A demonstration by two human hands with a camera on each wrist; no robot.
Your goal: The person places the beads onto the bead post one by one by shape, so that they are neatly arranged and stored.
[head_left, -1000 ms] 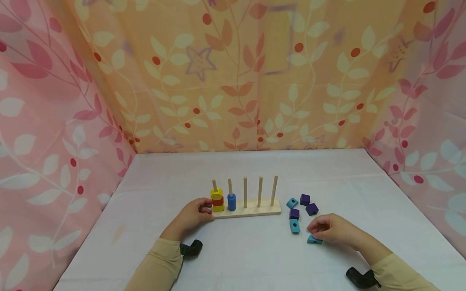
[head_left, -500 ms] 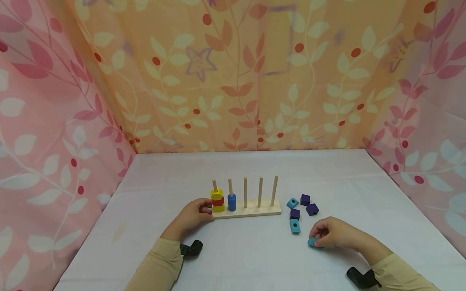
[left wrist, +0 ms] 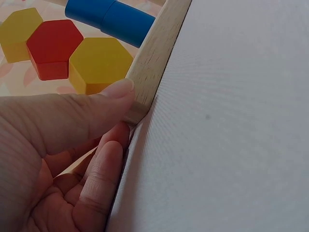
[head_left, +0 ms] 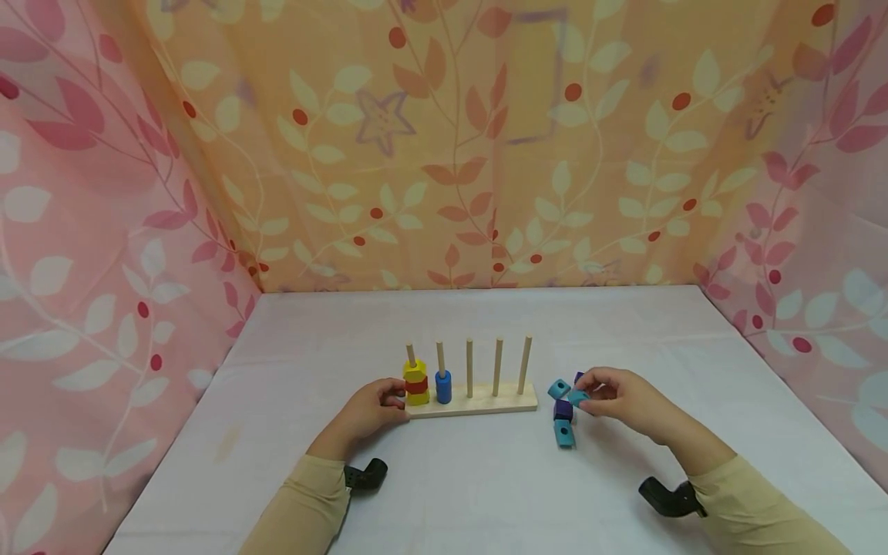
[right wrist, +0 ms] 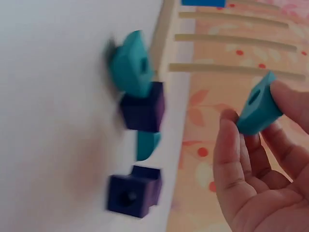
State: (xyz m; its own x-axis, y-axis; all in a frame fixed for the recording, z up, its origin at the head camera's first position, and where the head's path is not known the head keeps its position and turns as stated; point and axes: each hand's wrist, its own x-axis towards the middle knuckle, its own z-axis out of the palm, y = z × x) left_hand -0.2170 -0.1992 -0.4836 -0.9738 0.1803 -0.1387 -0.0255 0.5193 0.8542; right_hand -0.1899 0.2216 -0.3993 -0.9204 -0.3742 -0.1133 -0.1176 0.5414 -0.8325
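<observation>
My left hand (head_left: 364,412) grips the left end of a wooden peg stand (head_left: 479,409); in the left wrist view the thumb presses on the base's corner, with fingers curled below. A yellow, red and yellow stack of hexagonal beads (head_left: 416,385) sits on its leftmost peg. Blue round beads (head_left: 443,388) are on the second peg, and the other three pegs are bare. Raised over the loose beads, my right hand (head_left: 631,401) pinches a teal bead (right wrist: 259,107) with a hole, between thumb and fingers.
Right of the stand lie loose beads: a teal bead (head_left: 565,434), another teal bead (head_left: 559,388), a purple cube bead (head_left: 563,409) and more purple cubes (right wrist: 129,195) partly hidden by the right hand in the head view. Patterned cloth walls (head_left: 451,154) surround the white table (head_left: 333,331).
My right hand has taken up the nearest teal bead and carried it forward and left, over the purple beads. The left hand stays on the stand.
</observation>
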